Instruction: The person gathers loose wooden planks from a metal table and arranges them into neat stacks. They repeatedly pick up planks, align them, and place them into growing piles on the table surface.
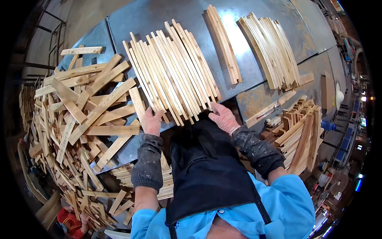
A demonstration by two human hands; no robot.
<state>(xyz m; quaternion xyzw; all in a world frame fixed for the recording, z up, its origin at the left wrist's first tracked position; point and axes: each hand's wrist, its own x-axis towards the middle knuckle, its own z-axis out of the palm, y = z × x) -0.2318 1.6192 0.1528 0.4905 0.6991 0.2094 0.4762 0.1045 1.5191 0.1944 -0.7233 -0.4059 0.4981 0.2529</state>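
A: What are the hands working over?
B: A blue-grey sheet-metal worktop (139,20) with dark seams between its panels and brownish staining to the right of the right grip. The room beyond looks like a workshop, with bright lamps scattered far off to the right.

A: And the grips?
B: Both are in pinkish fabric gloves. The left grip (152,122) is at the near left corner of a broad row of pale, narrow wooden slats (175,71), and the right grip (225,118) is at its near right corner. I can't tell whether either one is clasping wood or only resting against it.

A: Which way does the row point?
B: Its long axis runs away from the grips, the far ends leaning left. The slats lie side by side, their ends staggered.

A: What else is around?
B: Left of the left grip, a jumbled heap of rough, flat wooden boards (99,115); beyond the right grip, a slim bundle of pale wooden strips (225,47).

A: Anything obscured?
B: The black apron (211,163) covers the worktop's near edge between the grips. Far lower left, a person in red (71,223) is partly hidden, and the distant right side is too small to make out.
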